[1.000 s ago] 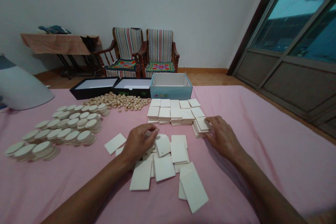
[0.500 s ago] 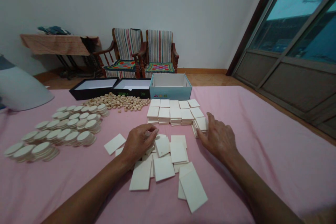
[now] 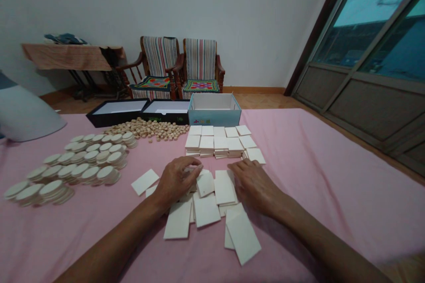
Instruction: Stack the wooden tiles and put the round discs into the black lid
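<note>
Loose pale rectangular tiles (image 3: 206, 211) lie in an overlapping heap on the pink cloth. My left hand (image 3: 177, 179) rests over the left side of this heap, fingers bent and thumb towards the right; what its fingers hold, if anything, is hidden. At the heap's right edge, my right hand (image 3: 250, 181) touches or nearly touches an upright-lying tile (image 3: 225, 187), its fingertips pointing left and its grip unclear. Beyond both hands stand neat stacks of square tiles (image 3: 220, 143) in rows, with one stack (image 3: 255, 155) at the near right corner.
Stacks of round discs (image 3: 89, 173) stand at the left. Small wooden pieces (image 3: 149, 129) are piled before two black trays (image 3: 117, 112) (image 3: 168, 112) and a light blue box (image 3: 214, 116). A white rounded object (image 3: 28, 112) is at the far left.
My right hand has left the near right corner stack and moved left and nearer, to the heap's edge. My left hand has hardly moved.
</note>
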Action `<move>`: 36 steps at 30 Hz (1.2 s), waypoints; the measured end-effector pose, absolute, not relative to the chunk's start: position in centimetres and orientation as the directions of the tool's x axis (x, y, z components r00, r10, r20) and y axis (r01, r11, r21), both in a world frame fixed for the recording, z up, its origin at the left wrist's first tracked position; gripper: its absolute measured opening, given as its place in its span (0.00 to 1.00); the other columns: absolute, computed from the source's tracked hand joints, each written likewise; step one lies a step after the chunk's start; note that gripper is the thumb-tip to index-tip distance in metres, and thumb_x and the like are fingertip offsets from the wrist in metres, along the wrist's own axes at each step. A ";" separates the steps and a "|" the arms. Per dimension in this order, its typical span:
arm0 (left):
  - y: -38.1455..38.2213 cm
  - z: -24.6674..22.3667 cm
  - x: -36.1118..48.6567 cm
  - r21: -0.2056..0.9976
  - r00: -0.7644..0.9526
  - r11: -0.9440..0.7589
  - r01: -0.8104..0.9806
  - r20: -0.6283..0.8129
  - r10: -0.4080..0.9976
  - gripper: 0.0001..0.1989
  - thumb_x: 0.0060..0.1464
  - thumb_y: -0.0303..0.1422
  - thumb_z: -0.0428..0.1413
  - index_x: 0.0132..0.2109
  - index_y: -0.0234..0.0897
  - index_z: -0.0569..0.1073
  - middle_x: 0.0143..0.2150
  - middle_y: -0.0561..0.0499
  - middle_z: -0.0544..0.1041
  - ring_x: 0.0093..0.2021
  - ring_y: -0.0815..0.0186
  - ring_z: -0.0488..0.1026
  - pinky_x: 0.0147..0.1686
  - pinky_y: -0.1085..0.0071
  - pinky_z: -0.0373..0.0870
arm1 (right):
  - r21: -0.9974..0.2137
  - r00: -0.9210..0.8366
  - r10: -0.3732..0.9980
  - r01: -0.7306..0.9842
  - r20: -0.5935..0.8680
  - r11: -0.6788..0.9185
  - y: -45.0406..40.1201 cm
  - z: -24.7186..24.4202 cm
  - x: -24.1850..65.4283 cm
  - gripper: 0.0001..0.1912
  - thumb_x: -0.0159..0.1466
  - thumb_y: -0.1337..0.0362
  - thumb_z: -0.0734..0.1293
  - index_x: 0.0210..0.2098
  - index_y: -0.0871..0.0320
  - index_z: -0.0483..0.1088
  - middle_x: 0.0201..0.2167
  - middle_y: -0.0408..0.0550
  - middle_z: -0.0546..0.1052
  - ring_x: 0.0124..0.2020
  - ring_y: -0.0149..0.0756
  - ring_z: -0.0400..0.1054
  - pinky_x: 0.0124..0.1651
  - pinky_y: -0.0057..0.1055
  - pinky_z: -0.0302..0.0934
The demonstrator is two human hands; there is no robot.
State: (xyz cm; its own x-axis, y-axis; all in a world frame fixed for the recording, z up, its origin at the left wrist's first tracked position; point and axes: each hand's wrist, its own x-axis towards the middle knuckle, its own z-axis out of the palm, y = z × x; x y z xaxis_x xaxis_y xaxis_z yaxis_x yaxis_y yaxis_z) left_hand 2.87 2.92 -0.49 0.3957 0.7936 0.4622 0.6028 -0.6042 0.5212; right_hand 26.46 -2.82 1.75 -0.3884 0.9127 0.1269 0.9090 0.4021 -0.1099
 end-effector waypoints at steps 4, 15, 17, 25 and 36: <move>2.3 0.2 3.1 0.463 0.565 -0.736 0.494 0.473 0.676 0.10 0.56 0.36 0.54 0.42 0.37 0.76 0.41 0.47 0.80 0.44 0.60 0.75 0.47 0.62 0.68 | -0.102 -0.421 0.905 0.899 0.070 0.426 -2.1 1.2 25.5 0.11 0.61 0.71 0.60 0.43 0.60 0.68 0.40 0.53 0.74 0.44 0.43 0.63 0.45 0.38 0.50; 1.0 0.6 4.0 0.422 0.782 -0.820 0.386 0.322 0.533 0.17 0.52 0.38 0.59 0.48 0.38 0.74 0.51 0.43 0.76 0.53 0.55 0.70 0.53 0.54 0.65 | 0.064 -0.146 0.961 0.989 0.237 0.135 -3.4 2.6 25.4 0.12 0.56 0.61 0.64 0.38 0.61 0.68 0.36 0.56 0.72 0.41 0.48 0.61 0.43 0.40 0.48; 1.1 0.5 3.9 0.429 0.787 -0.819 0.381 0.314 0.531 0.15 0.52 0.36 0.58 0.47 0.38 0.74 0.51 0.44 0.76 0.53 0.56 0.69 0.53 0.55 0.65 | 0.089 -0.119 0.953 0.991 0.278 0.098 -3.3 2.6 25.1 0.11 0.56 0.62 0.64 0.36 0.61 0.68 0.35 0.56 0.72 0.39 0.47 0.60 0.42 0.40 0.48; 0.8 0.8 3.7 0.456 0.795 -0.811 0.366 0.300 0.527 0.14 0.53 0.34 0.57 0.47 0.39 0.73 0.52 0.45 0.75 0.54 0.57 0.68 0.54 0.57 0.64 | 0.052 -0.055 0.937 0.998 0.344 0.039 -2.8 2.1 24.7 0.13 0.61 0.58 0.62 0.37 0.62 0.69 0.35 0.57 0.72 0.40 0.48 0.60 0.42 0.41 0.49; 0.9 0.5 3.8 0.462 0.774 -0.809 0.362 0.335 0.538 0.14 0.53 0.33 0.57 0.47 0.39 0.72 0.50 0.45 0.76 0.52 0.57 0.69 0.53 0.56 0.65 | -0.426 -0.509 0.859 0.768 0.045 0.478 -4.9 3.1 26.7 0.21 0.55 0.70 0.65 0.49 0.57 0.66 0.48 0.52 0.71 0.49 0.42 0.62 0.51 0.40 0.56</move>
State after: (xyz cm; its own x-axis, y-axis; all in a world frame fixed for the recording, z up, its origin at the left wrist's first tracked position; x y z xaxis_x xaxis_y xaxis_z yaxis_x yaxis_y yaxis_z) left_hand 3.79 0.90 0.49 0.7739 0.5376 0.3347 0.3624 -0.8094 0.4622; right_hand 26.67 -4.86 3.12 -0.5095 0.8593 0.0450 0.7681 0.4777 -0.4264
